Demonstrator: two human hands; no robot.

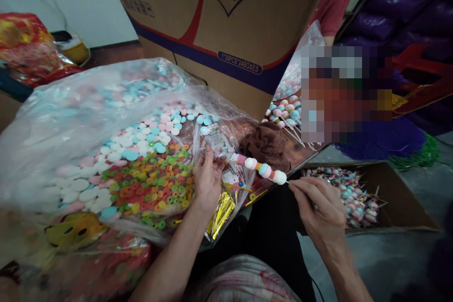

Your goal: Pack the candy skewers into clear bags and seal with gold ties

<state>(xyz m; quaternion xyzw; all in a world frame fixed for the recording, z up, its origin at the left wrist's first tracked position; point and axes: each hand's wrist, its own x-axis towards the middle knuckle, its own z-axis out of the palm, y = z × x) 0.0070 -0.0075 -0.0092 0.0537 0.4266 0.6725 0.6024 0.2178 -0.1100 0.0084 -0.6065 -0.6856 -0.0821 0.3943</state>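
My right hand (320, 205) is closed on the thin stick of a candy skewer (264, 170). Round white, pink and blue candies are threaded along it, with orange and red pieces between them. The skewer's far end reaches close to my left hand (208, 177), whose fingers are pinched on a printed clear plastic bag (217, 139). Just below that hand lies a bundle of gold twist ties (221, 214). Left of it spread coloured ring gummies (152, 181) and, behind them, loose pastel candies (129, 144).
A large cardboard carton (244, 42) stands behind the candies. To my right is an open box (399, 198) with wrapped skewers in it. A brown cloth (267, 144) lies near the table edge, beside unwrapped skewers (288, 111). Another person's red sleeve (332, 4) shows behind.
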